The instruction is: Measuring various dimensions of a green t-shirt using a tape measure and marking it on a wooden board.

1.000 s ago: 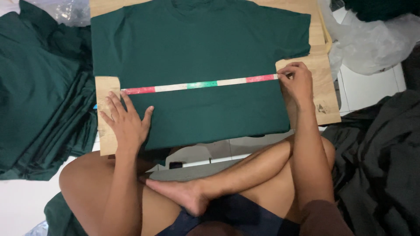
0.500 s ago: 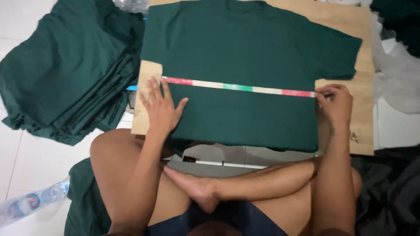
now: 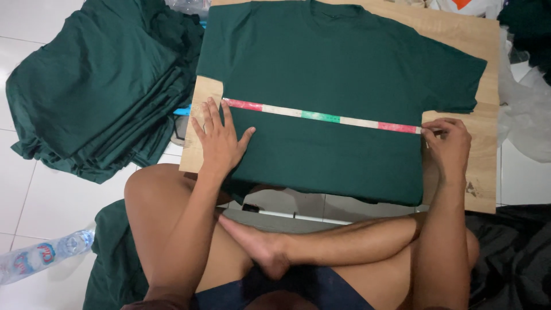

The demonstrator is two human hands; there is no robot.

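Head view looked down on a person seated cross-legged on the white tiled floor [image 3: 51, 201], bare knees nearest the camera and a wooden board [image 3: 201, 155] just beyond them. Taking that board as the landmark: a dark green short-sleeved t-shirt [image 3: 344, 74] lay spread flat on it, hem at the near edge, collar at the far edge. Across the shirt's chest ran a red, white and green striped measuring tape [image 3: 321, 117], pulled straight from side seam to side seam.

The left hand [image 3: 218, 140] lay open and flat, fingers spread, on the board's left edge and the shirt's side, its fingertips at the tape's left end; it gripped nothing. The right hand [image 3: 450, 143] sat at the board's right edge, fingers curled in and pinching the tape's right end against the shirt's other side.

Compared with half a second and a second earlier, both hands and the tape kept the same hold across the chest; only the camera had shifted, so the width was seemingly being read.

Left of the board sat a stack of folded dark green shirts [image 3: 92, 92], with a clear plastic water bottle [image 3: 40, 255] nearer on the floor. Right of the board lay a crumpled clear plastic bag [image 3: 525, 115].
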